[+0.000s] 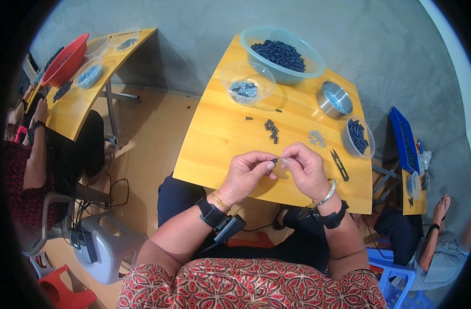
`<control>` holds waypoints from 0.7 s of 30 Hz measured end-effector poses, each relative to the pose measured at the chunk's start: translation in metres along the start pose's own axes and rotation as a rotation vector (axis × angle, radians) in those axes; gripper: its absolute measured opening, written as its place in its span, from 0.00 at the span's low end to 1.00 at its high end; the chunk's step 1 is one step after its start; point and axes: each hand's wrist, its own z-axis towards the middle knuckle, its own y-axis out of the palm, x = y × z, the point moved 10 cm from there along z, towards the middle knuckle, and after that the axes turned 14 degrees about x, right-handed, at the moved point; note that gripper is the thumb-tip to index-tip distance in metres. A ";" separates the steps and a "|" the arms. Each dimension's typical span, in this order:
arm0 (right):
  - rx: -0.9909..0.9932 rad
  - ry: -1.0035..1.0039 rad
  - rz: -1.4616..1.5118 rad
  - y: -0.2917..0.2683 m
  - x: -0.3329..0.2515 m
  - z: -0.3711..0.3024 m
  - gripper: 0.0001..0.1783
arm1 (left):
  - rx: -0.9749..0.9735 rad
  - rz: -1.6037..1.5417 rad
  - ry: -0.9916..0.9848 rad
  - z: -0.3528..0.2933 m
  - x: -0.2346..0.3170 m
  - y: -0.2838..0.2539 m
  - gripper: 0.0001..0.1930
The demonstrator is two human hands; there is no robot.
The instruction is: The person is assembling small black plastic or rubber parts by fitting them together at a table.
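Both hands meet over the near edge of the yellow table. Between thumb and fingers, my left hand [249, 173] pinches a small black piece [274, 160]. Close against it, my right hand [302, 166] is closed in a pinch on a tiny light-coloured part, too small to make out. Just beyond the hands lies a loose cluster of small black pieces [271, 131]. A little pile of small silver metal pieces [316, 138] is beyond my right hand. Black thread snips [340, 165] rest to its right.
Along the far side stand a large teal basin [312, 73] of black pieces, a clear tub [226, 82] and a steel bowl [323, 106]. A clear round container [370, 147] of black pieces sits at the right edge. Other people work at tables left and right.
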 end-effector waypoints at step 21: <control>-0.073 -0.284 -0.273 0.009 -0.037 -0.008 0.07 | -0.028 0.143 0.064 -0.003 -0.004 0.003 0.06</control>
